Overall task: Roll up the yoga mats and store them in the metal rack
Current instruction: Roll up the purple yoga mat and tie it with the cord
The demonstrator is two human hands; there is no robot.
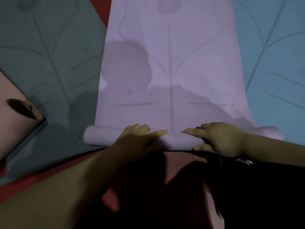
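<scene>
Purple mat [171, 63] in grip of left hand [140, 134], right hand [219, 139], between green mat [49, 55], blue mat [272, 55]

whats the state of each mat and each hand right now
purple mat: near end rolled up, rest lying flat
green mat: unrolled, flat
blue mat: unrolled, flat
left hand: grips the rolled end of the purple mat
right hand: grips the same roll, thumb on its near side

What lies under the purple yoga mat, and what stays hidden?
The purple mat seems to overlap the green mat on its left and the blue mat on its right. Beside it red floor shows. Whatever lies beneath its middle is covered.
</scene>
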